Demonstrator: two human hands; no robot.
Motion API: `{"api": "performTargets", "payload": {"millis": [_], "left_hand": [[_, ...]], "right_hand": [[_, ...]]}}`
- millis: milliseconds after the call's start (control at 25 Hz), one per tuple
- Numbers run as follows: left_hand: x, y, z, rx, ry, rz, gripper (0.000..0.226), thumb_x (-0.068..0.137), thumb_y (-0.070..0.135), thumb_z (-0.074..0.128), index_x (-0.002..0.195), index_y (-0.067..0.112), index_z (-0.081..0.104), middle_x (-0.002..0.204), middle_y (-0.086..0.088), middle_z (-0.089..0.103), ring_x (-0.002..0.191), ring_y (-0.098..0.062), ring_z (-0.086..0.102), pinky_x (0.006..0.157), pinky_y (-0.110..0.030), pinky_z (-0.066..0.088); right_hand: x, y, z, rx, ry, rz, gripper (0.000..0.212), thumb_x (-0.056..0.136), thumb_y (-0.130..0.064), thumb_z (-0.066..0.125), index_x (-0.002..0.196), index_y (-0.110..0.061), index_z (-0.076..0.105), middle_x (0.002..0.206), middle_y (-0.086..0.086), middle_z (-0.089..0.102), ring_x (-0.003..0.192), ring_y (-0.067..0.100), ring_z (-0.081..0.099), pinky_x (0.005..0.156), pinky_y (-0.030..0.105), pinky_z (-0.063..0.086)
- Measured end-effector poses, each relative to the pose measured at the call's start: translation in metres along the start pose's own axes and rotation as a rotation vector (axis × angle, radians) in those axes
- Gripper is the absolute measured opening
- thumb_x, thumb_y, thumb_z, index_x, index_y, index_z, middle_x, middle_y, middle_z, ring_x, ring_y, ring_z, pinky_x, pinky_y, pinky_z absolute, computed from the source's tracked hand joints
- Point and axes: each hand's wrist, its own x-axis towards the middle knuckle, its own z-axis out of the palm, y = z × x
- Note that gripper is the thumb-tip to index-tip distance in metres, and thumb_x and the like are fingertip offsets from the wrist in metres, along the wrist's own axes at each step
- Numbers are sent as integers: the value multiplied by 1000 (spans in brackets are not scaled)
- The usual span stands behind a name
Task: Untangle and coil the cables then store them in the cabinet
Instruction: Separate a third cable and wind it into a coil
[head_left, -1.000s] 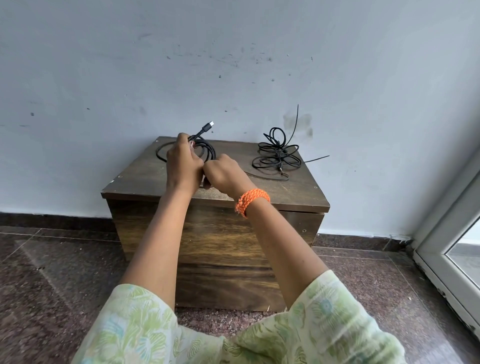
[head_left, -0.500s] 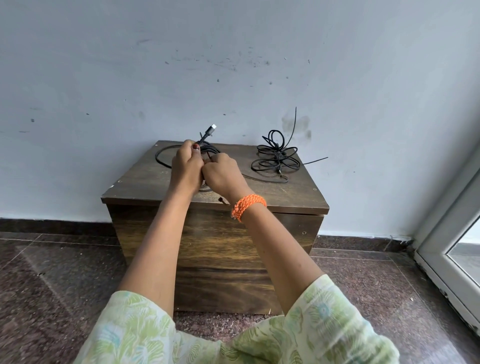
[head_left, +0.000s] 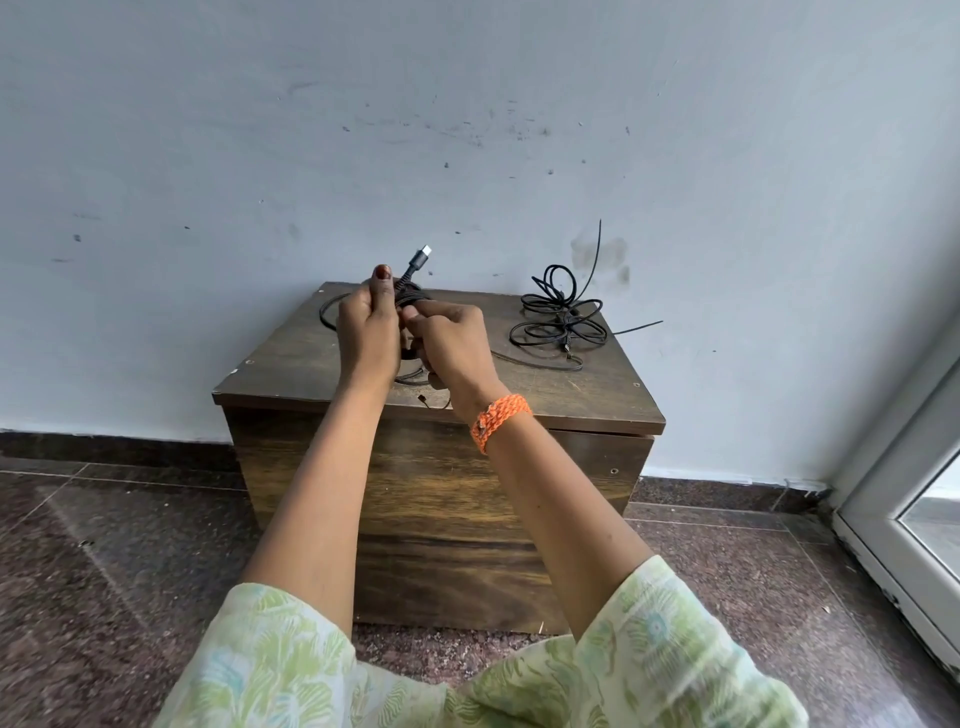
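Observation:
A dark wooden cabinet (head_left: 519, 519) stands against the wall. Above its top, my left hand (head_left: 366, 332) grips a black charging cable (head_left: 413, 270) whose plug sticks up past my thumb; loops of it hang between my hands. My right hand (head_left: 452, 343), with an orange wristband, pinches the same cable just right of the left hand. A loop of that cable lies on the top at the left. A second black cable (head_left: 558, 322) lies loosely coiled at the back right of the top, a thin end pointing up along the wall.
A pale blue wall (head_left: 467, 130) rises right behind the cabinet. The floor (head_left: 104, 545) is dark speckled stone. A white-framed glass door (head_left: 909, 493) stands at the right edge. A thin cable strand (head_left: 530, 364) trails across the cabinet top between my hands and the coil.
Both hands have lifted slightly off the cabinet top with the cable, and the plug end now stands higher above my left thumb. The coil on the right has not moved.

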Motion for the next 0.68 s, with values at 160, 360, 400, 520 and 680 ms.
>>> {"api": "performTargets", "payload": {"millis": [160,360,400,520,680], "left_hand": [[-2,-9,-5,-19,-7,-124,23,94,21,46,71,21,51,53,10,48,53,-14,41,51,-27,32],[-8,-7,-7,490,142,219,15,92,17,45,78,11,44,57,2,44,52,-18,40,50,-31,29],[-7,-7,-10,552,183,283,15,92,16,45,77,11,43,57,-1,44,53,-22,40,51,-31,28],[-8,-7,-13,614,260,352,17,93,16,44,77,11,42,60,-5,46,53,-21,39,52,-30,23],[1,-6,-8,292,290,110,21,96,24,46,78,11,43,75,-13,60,62,-19,51,54,-21,33]], "right_hand": [[-1,-9,-9,-69,-216,119,19,92,0,41,78,-4,52,53,5,42,35,8,28,38,13,19],[-6,-18,-13,-334,-380,176,22,91,5,33,81,-1,52,61,12,51,41,16,38,35,18,30],[-7,-23,-15,-374,-417,180,22,91,5,35,88,0,56,64,14,53,42,18,39,37,20,32],[-7,-33,-23,-518,-383,94,29,91,4,40,115,3,55,76,16,62,51,19,44,45,26,35],[0,-22,-26,-697,-26,-222,12,86,-8,57,91,-3,67,90,17,69,67,27,58,60,31,50]]}}
